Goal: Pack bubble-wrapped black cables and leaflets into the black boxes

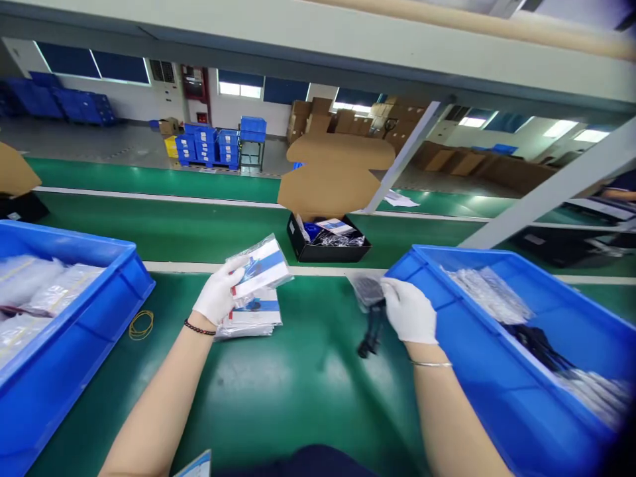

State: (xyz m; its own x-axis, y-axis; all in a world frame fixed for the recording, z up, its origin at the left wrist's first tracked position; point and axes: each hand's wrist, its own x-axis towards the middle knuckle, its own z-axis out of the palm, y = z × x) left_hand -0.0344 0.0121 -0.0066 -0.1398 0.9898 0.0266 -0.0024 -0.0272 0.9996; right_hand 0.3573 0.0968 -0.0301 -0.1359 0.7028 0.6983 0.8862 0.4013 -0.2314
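Note:
My left hand (218, 291), in a white glove, pinches a plastic-bagged leaflet (265, 265) printed white and blue. Just below it, a stack of similar bagged leaflets (256, 318) lies on the green work surface. My right hand (410, 310), also gloved, grips a small clear bag with a black cable (370, 315); the cable's dark ends dangle, blurred by motion. Beyond both hands stands an open black box (332, 254) with its brown cardboard lid (330, 182) raised. Inside it are a leaflet, something blue and shiny plastic bags.
A blue bin (74, 351) with bagged items stands at the left, beside yellow rubber bands (141, 324). Another blue bin (477, 371) at the right holds clear bags and black cables. A white slanted post (407, 152) and an overhead beam (318, 53) frame the far side.

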